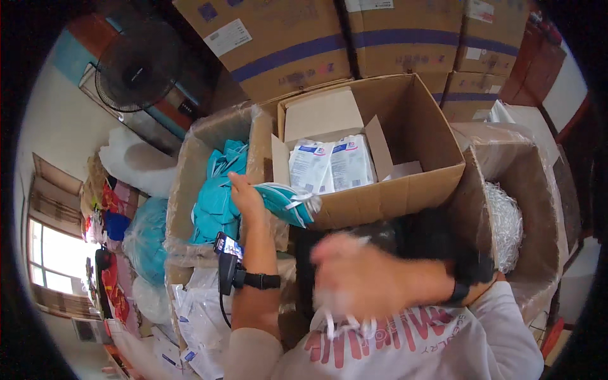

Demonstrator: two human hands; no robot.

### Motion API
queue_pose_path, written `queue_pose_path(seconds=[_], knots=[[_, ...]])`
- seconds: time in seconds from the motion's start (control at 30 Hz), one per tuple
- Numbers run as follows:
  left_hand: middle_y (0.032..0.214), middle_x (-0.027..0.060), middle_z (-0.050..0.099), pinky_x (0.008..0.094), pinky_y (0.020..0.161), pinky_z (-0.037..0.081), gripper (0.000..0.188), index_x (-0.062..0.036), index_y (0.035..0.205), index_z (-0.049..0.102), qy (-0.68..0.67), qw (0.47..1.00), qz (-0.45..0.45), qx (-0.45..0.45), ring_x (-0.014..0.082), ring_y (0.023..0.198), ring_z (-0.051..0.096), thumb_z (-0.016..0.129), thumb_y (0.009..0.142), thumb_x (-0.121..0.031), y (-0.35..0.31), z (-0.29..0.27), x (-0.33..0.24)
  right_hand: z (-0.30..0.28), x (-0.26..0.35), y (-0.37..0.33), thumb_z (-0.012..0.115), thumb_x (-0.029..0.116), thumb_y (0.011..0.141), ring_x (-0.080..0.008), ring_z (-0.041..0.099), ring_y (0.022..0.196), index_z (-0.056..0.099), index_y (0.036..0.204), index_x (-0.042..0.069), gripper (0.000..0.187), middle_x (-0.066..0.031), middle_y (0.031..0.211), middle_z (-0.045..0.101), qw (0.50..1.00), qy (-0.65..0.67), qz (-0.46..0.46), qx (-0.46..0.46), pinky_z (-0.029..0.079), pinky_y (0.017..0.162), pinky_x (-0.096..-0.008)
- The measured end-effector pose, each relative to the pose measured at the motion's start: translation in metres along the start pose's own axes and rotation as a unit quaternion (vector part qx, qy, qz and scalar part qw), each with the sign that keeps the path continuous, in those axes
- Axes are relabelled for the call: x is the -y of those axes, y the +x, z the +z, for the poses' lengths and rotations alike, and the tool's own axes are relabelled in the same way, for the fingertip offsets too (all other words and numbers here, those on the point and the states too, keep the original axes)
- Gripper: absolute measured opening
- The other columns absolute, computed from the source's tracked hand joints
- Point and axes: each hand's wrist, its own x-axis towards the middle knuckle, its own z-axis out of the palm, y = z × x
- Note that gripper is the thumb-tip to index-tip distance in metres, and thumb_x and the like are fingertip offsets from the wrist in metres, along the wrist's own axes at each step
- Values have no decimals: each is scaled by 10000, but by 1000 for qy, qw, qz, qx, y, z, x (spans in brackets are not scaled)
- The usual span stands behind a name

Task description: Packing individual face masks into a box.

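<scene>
My left hand (pixel 247 197) grips a small stack of teal folded face masks (pixel 284 204) with white edges, held in front of the middle carton. Whitish, blurred material shows at the right end of the stack. My right hand (pixel 354 272) is closed and smeared by motion, close to my chest. Several thin white strips (pixel 330 324) hang below it, seemingly from its fingers. Left of my left hand, a carton (pixel 259 142) lined with clear plastic holds a heap of teal masks (pixel 218 202).
The middle cardboard carton (pixel 392 196) holds an open white box (pixel 323 114) with printed white packets (pixel 332 164). On the right, another carton (pixel 532 158) contains a bundle of white strips (pixel 505 228). Stacked cartons (pixel 405 44) stand behind; a black fan (pixel 136 69) is at far left.
</scene>
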Motion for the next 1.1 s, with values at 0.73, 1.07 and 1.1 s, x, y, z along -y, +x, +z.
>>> queue_pose_path(seconds=[0.73, 1.07, 1.1], knots=[[580, 119, 490, 384, 528, 371, 528, -50, 599, 501, 269, 937, -14, 221, 252, 557, 463, 316, 916, -429, -84, 42, 4, 30, -61, -4, 481, 228, 881, -321, 539, 673, 509, 822, 20, 218, -160, 689, 534, 976, -37, 131, -170, 415, 603, -375], [533, 87, 500, 363, 495, 383, 555, 17, 622, 530, 127, 989, 29, 68, 205, 490, 463, 336, 913, -415, -29, 46, 20, 34, 5, 31, 428, 301, 920, -54, 405, 574, 568, 896, 10, 324, 6, 628, 454, 828, 402, 370, -127, 334, 506, -210], [533, 72, 496, 360, 511, 388, 564, 20, 620, 529, 164, 984, 42, 62, 199, 495, 446, 329, 915, -416, -34, 46, 16, 31, 4, 29, 418, 308, 924, -61, 403, 557, 549, 845, 22, 324, 8, 612, 449, 803, 433, 391, -124, 333, 494, -214]])
